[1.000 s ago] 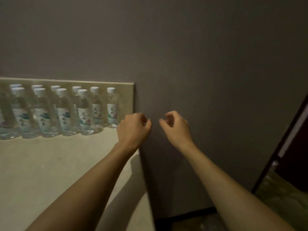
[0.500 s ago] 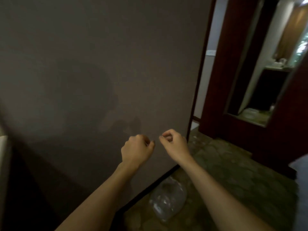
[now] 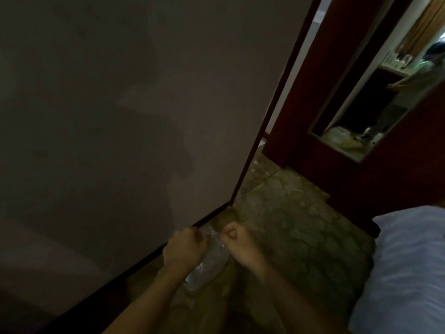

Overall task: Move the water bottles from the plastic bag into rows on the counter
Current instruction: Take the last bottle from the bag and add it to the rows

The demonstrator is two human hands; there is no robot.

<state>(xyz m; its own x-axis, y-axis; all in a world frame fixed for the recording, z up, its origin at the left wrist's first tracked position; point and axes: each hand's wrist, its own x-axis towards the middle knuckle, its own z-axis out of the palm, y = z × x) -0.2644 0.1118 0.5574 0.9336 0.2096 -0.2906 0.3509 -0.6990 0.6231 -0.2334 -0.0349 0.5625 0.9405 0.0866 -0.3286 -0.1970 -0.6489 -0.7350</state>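
1. Both hands have dropped from wall height to the plastic bag on the floor.
2. Left hand and right hand are curled at its top; whether either grip pinches the film I cannot tell.
3. Thin, slippery, probably heavy: gather the mouth.

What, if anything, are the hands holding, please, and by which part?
It cannot be told: both the left hand and right hand are curled at the plastic bag, contact blurred.

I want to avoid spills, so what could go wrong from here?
1. The clear plastic bag lies on the dim patterned stone floor, so a bottle could slip out unseen.
2. The left hand and right hand are curled at the bag's top; thin plastic may tear if lifted there.
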